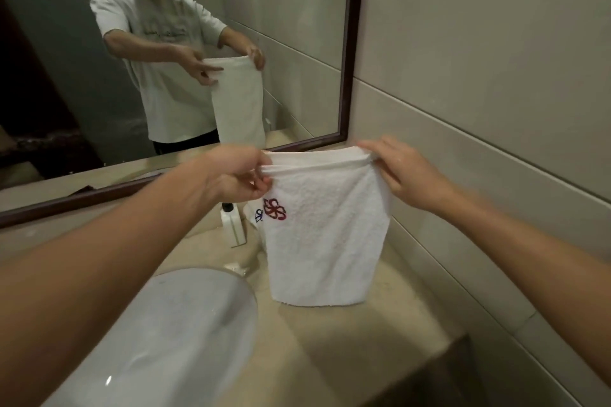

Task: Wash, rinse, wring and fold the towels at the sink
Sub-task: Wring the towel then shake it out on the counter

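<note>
Above the counter (pixel 347 334), towel (pixel 325 235) hanging lengthwise down, seemingly doubled, both hands (pixel 236 175) (pixel 405 172) pinching its top corners.

White towel (pixel 325 241) – red flower emblem (pixel 275 208); white sink (pixel 172 334); beige counter (pixel 347 347).

**Towel hanging folded over the counter**

Both hands are holding a white towel (pixel 325 235) up by its top edge, left hand (pixel 236 173) pinching one corner, right hand (pixel 401 172) pinching the other. It's hanging doubled over, red flower logo showing near the left side. Below it the beige counter (pixel 330 340) is sitting wet-looking, white sink (pixel 172 334) at lower left, a small white bottle (pixel 233 225) standing behind, and the mirror (pixel 165 43) is reflecting the person.
</note>
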{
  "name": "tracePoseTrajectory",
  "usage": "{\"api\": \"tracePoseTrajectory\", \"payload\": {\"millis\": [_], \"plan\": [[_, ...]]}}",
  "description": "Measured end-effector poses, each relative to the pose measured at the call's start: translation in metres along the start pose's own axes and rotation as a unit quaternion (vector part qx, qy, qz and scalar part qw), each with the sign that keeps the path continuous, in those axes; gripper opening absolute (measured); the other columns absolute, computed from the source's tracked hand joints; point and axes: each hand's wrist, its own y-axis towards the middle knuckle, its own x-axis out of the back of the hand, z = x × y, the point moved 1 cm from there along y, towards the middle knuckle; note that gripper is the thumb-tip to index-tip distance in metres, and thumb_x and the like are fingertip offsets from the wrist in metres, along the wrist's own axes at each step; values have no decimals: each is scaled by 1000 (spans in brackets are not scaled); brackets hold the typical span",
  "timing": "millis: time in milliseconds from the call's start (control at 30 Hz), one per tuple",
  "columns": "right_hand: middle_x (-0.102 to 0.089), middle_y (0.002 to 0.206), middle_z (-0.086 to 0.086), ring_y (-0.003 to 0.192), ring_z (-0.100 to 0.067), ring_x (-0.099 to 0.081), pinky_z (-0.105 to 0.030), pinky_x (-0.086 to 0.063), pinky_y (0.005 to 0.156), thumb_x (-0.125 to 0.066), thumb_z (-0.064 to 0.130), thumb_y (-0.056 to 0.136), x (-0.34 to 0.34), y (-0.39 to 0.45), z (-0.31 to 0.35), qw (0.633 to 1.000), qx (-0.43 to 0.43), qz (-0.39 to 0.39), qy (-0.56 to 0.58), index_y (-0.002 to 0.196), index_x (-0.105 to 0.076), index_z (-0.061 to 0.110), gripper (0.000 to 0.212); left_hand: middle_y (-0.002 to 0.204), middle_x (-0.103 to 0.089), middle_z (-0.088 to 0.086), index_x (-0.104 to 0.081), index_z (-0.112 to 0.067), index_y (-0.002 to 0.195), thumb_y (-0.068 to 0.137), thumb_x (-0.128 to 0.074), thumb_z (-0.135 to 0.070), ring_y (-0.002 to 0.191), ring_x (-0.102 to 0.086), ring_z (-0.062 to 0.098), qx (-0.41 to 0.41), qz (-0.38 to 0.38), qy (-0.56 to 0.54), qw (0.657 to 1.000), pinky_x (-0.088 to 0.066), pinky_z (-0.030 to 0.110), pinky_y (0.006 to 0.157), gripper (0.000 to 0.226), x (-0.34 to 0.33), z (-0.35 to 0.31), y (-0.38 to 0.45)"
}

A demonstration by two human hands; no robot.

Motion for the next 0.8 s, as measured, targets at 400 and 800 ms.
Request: {"api": "tracePoseTrajectory", "payload": {"millis": [400, 800], "plan": [[-60, 96, 12, 82, -9, -55, -19, -42, 67, -55, 53, 93, 8, -2, 18, 978, -109, 108, 145, 112, -53, 21, 37, 75, -49, 13, -51, 1, 87, 81, -39, 5, 50, -50, 13, -99, 142, 142, 975, -46, 18, 48, 14, 19, 3, -22], [-66, 108, -10, 97, -31, -61, -31, -39, 78, -59, 26, 97, -20, 7, 10, 996, -81, -48, -10, 118, -65, 9, 28, 90, -67, -2, -72, -18, 98, 83, -76, -25, 86, -62, 19, -444, -95, 472, 756, -50, 38, 74, 17, 14, 28, -11]]}}
